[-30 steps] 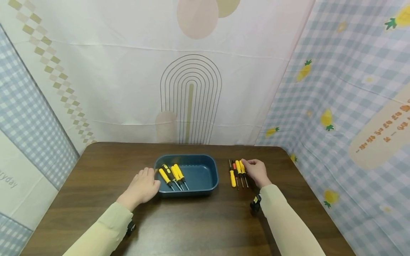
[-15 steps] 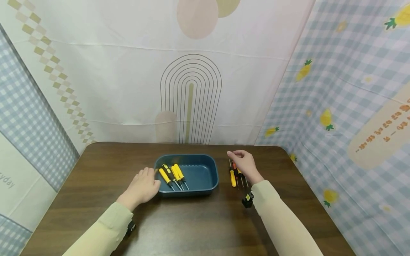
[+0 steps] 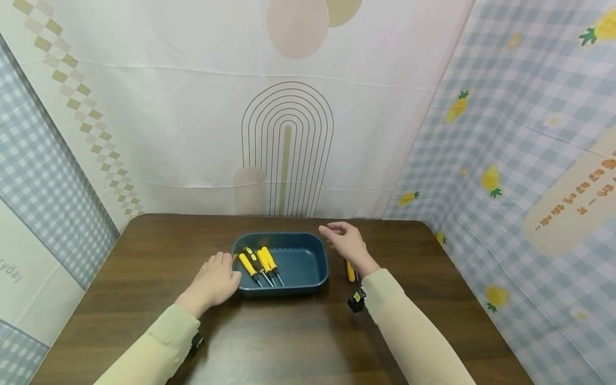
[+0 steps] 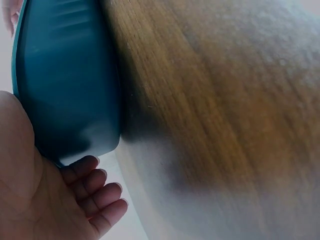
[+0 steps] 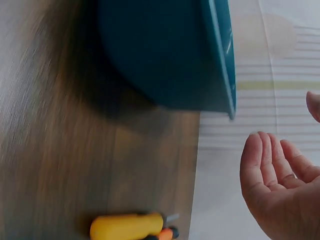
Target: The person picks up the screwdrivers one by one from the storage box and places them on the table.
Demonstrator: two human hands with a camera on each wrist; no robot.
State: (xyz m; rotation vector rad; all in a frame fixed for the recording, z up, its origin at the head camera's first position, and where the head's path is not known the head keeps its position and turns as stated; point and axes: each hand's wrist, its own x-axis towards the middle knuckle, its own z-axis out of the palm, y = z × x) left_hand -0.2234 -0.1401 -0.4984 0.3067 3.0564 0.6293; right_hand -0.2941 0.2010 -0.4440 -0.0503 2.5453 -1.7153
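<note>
A dark blue tray (image 3: 300,289) stands on the table with several screwdrivers (image 3: 248,265) inside its left half, mostly yellow-handled. My left hand (image 3: 216,278) grips the tray's left front corner, its thumb against the front wall and its fingers over the left end, as the left wrist view shows. My right hand (image 3: 347,243) is raised near the tray's right rear corner, fingers loosely bent and holding nothing. Under it, a yellow-handled screwdriver (image 5: 125,227) lies on the table beside one with an orange-red handle (image 5: 166,234); my hand and sleeve hide the rest of that row in the head view.
The brown wooden table (image 3: 284,342) runs back to a white patterned cloth (image 3: 202,133). A blue checked cloth (image 3: 510,214) hangs along the right side. A small black device (image 3: 356,301) sits at my right wrist.
My right hand has left the yellow screwdriver handles on the right and moved left to the tray's right rear corner. The left hand and the tray have stayed in place.
</note>
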